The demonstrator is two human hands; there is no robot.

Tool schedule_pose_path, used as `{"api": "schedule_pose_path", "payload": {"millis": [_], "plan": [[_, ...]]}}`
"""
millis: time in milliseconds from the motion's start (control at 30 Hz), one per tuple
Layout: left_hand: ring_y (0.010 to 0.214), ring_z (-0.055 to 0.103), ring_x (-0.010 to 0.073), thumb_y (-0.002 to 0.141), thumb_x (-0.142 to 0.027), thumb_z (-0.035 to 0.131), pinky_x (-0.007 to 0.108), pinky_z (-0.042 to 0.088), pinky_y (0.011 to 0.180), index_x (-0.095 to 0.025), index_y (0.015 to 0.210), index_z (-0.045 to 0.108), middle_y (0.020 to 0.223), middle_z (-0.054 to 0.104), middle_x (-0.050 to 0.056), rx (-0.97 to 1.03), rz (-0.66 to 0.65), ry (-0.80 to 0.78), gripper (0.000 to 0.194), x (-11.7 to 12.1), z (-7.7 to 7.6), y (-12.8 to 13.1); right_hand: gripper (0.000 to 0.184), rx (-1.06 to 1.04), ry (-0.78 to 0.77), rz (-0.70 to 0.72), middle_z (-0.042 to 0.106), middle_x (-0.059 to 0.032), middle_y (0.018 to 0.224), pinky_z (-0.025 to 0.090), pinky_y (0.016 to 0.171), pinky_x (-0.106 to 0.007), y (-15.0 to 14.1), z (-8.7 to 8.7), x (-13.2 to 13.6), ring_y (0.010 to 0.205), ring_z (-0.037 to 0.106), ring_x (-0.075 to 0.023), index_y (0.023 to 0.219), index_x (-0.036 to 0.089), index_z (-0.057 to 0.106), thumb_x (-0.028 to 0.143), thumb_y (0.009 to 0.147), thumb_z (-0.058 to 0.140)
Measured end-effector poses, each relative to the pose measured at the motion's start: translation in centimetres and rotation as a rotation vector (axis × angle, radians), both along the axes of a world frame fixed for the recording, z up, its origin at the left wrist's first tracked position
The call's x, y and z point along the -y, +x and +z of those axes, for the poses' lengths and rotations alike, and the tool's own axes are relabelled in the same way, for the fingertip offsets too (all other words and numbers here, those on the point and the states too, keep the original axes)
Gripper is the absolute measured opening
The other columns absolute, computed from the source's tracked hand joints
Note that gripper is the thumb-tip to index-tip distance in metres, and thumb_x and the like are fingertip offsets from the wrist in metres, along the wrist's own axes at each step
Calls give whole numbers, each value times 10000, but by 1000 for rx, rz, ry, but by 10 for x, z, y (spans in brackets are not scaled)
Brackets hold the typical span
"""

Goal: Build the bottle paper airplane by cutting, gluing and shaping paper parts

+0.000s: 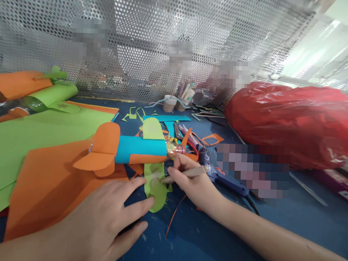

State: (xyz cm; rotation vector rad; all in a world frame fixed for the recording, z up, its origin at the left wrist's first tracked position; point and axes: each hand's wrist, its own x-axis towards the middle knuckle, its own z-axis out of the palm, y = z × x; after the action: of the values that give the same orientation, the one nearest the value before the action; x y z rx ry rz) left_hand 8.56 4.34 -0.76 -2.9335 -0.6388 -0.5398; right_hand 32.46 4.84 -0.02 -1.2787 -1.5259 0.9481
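A plastic bottle (173,148) wrapped in blue paper (142,146) lies on its side, its neck pointing right. Orange fins (106,141) stick out at its left end. One light green wing (152,128) extends from its far side, another light green wing (156,201) from its near side. My left hand (111,216) is open with fingers spread, a fingertip touching the near wing. Pinched in my right hand (192,180) is a pale marker (195,172), its tip at the near wing.
Orange (32,182) and green sheets (62,123) lie left, with other paper-wrapped bottles (21,85) behind. Scissors (178,132), a blue glue gun (229,182) and scraps lie right of the bottle. Farther back stand cups of pens (169,103) and a red plastic bag (291,119).
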Motion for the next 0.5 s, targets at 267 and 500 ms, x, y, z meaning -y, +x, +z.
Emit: {"api": "schedule_pose_path", "payload": {"millis": [267,500], "plan": [[1020,678,308,976,-325,462,458,602,769,-272,1302,607,1276,615,165,11,-3,-10,360,-1,0,1,254,-17,-29,3,356,77,601,423,544,-238,1,1,1,548,341,-97,627,223,388,228,802,571],[1013,681,305,976,-316,464,457,601,773,-272,1285,619,1271,618,164,7,2,-19,349,0,1,0,240,-3,-26,-15,369,70,613,432,558,-256,0,0,0,559,389,-104,631,225,388,233,800,558]]}}
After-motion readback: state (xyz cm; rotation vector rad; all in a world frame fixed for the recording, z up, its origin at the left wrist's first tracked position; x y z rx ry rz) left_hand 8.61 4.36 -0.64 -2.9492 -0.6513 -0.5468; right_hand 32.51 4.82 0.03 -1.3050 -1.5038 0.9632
